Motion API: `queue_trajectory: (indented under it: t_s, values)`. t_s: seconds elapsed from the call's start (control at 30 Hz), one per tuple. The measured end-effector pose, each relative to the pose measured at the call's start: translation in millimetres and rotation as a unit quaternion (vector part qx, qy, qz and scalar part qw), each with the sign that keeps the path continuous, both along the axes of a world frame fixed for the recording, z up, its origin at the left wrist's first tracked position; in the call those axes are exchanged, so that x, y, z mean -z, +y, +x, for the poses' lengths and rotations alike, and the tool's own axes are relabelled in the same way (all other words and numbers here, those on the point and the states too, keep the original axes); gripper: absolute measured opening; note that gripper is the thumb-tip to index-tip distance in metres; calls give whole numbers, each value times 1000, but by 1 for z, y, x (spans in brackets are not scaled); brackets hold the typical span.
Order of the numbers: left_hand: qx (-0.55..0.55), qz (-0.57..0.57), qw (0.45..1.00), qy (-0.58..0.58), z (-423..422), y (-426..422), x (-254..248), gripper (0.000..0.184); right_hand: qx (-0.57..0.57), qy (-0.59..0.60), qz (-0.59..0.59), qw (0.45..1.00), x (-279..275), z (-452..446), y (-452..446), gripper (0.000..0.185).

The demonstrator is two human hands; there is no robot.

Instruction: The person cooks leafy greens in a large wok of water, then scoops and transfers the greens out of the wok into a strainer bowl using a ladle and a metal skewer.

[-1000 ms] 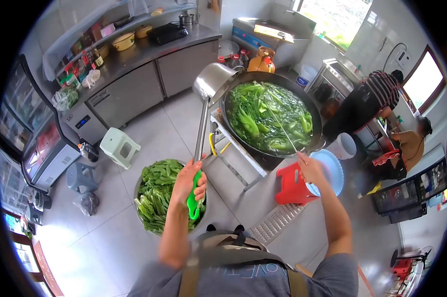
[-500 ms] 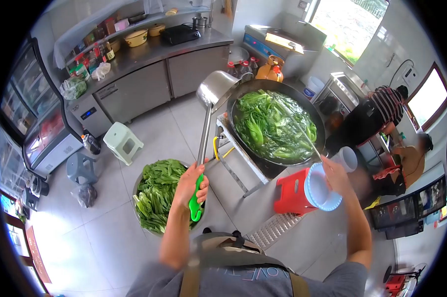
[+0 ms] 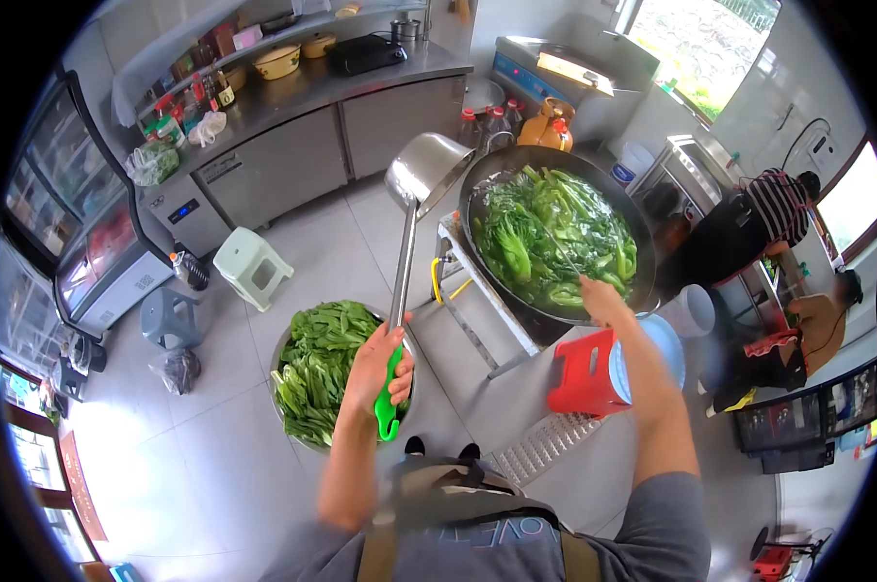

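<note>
My left hand [image 3: 382, 367] is closed round the green handle of a long metal ladle [image 3: 406, 257]. Its deep bowl is raised beside the wok's left rim. My right hand [image 3: 605, 303] is closed on long chopsticks [image 3: 562, 254], seen as one thin line, over the wok's near side. Their far ends dip among the leafy greens [image 3: 516, 228], which lie in liquid in the big dark wok [image 3: 644, 228]. Below the ladle, a metal basin [image 3: 281, 419] on the floor is heaped with more leafy greens [image 3: 324, 354].
The wok sits on a metal stand [image 3: 502, 325]. Near my right arm are a red stool [image 3: 582, 373] and a pale blue basin [image 3: 664, 354]. Two people [image 3: 749, 228] work at the right. A green stool [image 3: 251, 267] and a steel counter [image 3: 274, 150] are to the left.
My right hand has moved forward and left, carrying the chopsticks deeper into the wok. The greens there have shifted. My left hand still holds the ladle in much the same place.
</note>
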State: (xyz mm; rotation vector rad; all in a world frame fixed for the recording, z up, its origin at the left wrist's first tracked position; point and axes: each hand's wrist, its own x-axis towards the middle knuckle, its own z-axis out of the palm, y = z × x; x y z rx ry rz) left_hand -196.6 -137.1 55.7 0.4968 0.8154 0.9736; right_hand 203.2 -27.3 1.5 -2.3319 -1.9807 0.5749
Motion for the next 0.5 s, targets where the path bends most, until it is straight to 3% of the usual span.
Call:
queue_trajectory:
  t_s: [0.1,0.2,0.3,0.4,0.43,0.5]
  values:
    - [-8,2,1000,1,-1,-1,-2,31,101,65,-114,986,-41,-3,-8,35]
    - [-14,6,1000,8,-6,-2,-1,31,170,139,-157,963,-42,34,6,34]
    - [-22,4,1000,9,-5,-5,-3,30,122,114,-152,974,-37,44,15,33]
    - [-11,6,1000,3,-7,-6,1,30,156,172,-99,968,-27,27,8,28]
    - [-5,10,1000,-1,-8,-4,2,30,182,246,-97,947,-44,2,-6,25]
    - [2,20,1000,7,-8,-4,-1,30,222,394,-32,891,-25,-2,-15,25]
